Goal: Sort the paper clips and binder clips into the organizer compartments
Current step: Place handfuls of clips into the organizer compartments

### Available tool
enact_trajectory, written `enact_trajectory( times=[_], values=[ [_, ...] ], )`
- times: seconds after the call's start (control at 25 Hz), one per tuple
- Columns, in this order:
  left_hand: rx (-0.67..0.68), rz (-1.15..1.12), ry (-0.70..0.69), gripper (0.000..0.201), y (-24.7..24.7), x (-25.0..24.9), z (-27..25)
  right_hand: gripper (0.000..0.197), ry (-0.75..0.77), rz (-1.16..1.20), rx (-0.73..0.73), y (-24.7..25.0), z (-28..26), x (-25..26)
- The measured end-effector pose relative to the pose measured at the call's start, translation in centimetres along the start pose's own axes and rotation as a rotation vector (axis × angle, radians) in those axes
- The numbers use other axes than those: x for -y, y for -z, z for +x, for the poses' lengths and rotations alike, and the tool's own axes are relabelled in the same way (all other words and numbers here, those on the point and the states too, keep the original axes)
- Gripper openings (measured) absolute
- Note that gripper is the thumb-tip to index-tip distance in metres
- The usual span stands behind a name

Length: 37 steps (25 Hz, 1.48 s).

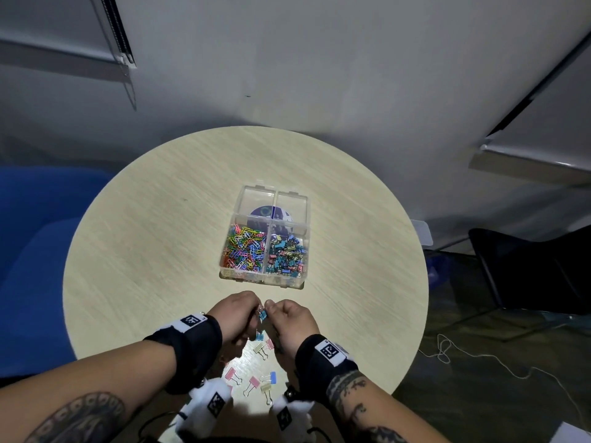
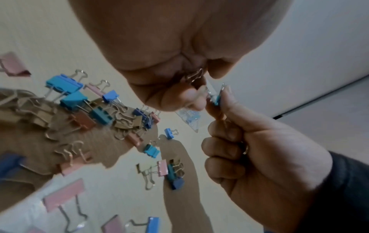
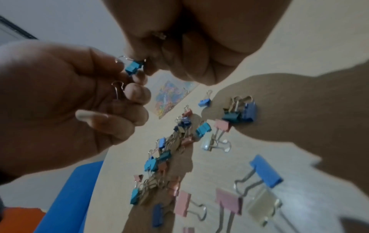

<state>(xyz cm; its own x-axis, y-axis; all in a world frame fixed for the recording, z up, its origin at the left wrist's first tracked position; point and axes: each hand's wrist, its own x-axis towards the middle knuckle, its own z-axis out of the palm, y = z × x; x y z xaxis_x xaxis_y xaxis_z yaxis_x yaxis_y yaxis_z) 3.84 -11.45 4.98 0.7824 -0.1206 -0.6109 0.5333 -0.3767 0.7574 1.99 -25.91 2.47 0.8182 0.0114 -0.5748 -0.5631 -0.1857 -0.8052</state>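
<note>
I am sitting at the round pale wood-grain table (image 1: 160,219), and a clear plastic four-compartment organizer box (image 1: 292,199) is standing near its middle. The box's near-left compartment is holding multicoloured wire paper clips (image 1: 245,249); the near-right one is holding small coloured binder clips (image 1: 287,254); the two far compartments are showing only a round dark label through the bottom. Loose pink, blue and cream binder clips (image 1: 252,380) are lying scattered along the table's near edge, below and between my wrists. My left hand (image 1: 235,316) and right hand (image 1: 292,324) are meeting above the near edge, just in front of the box, each wearing a black wrist strap. Fingers of both hands are curling in and pinching one small light-blue binder clip (image 1: 263,314) between them, off the table. My left fingers (image 3: 137,93) are also tucking a silver wire handle against the palm; what it belongs to I cannot tell.
</note>
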Motion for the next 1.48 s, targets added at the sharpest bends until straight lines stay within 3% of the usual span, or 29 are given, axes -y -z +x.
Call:
enact_trajectory(
  times=[0.12, 0.28, 0.52, 0.64, 0.76, 0.84, 0.96, 1.16, 1.28, 1.4, 1.48],
  values=[
    [0.051, -0.341, 0.202, 0.035, -0.9, -1.0, 0.3, 0.03, 0.04, 0.068, -0.013, 0.7, 0.0, 1.1],
    [0.081, -0.574, 0.238, 0.018, -1.5, -3.0, 1.3, 0.034, -0.056, 0.114, -0.072, 2.8, 0.7, 2.8],
    [-0.075, -0.519, 0.166, 0.009, -0.6, -7.5, 4.3, 0.013, -0.212, 0.223, -0.098, 6.3, 3.8, 6.4],
    [-0.121, -0.578, 0.152, 0.016, -0.5, -10.0, 5.5, 0.019, -0.229, 0.312, -0.088, 6.9, 6.3, 8.0],
    [-0.154, -0.633, 0.127, 0.018, -0.6, -11.6, 6.3, 0.037, -0.179, 0.33, -0.077, 6.8, 7.9, 9.7],
    [-0.158, -0.637, 0.119, 0.011, -0.4, -12.0, 6.6, 0.04, -0.141, 0.302, -0.08, 6.6, 8.4, 10.5],
    [-0.129, -0.642, 0.082, 0.014, -0.1, -11.7, 6.4, 0.038, -0.117, 0.346, -0.075, 6.2, 8.7, 10.5],
    [-0.015, -0.481, 0.002, 0.012, 2.4, -9.4, 4.3, 0.023, -0.142, 0.218, -0.085, 5.8, 7.2, 8.9],
    [-0.04, -0.341, 0.002, 0.014, 4.0, -7.0, 3.3, 0.021, -0.111, 0.124, -0.047, 5.3, 4.7, 8.0],
    [-0.137, -0.077, -0.019, 0.016, 5.1, -3.6, 2.4, 0.017, -0.07, -0.097, 0.017, 2.9, 2.8, 5.6],
    [-0.162, 0.22, -0.037, 0.01, 6.2, -1.0, 2.1, 0.015, 0.003, -0.432, 0.098, 1.1, 2.9, 3.9]
  ],
)
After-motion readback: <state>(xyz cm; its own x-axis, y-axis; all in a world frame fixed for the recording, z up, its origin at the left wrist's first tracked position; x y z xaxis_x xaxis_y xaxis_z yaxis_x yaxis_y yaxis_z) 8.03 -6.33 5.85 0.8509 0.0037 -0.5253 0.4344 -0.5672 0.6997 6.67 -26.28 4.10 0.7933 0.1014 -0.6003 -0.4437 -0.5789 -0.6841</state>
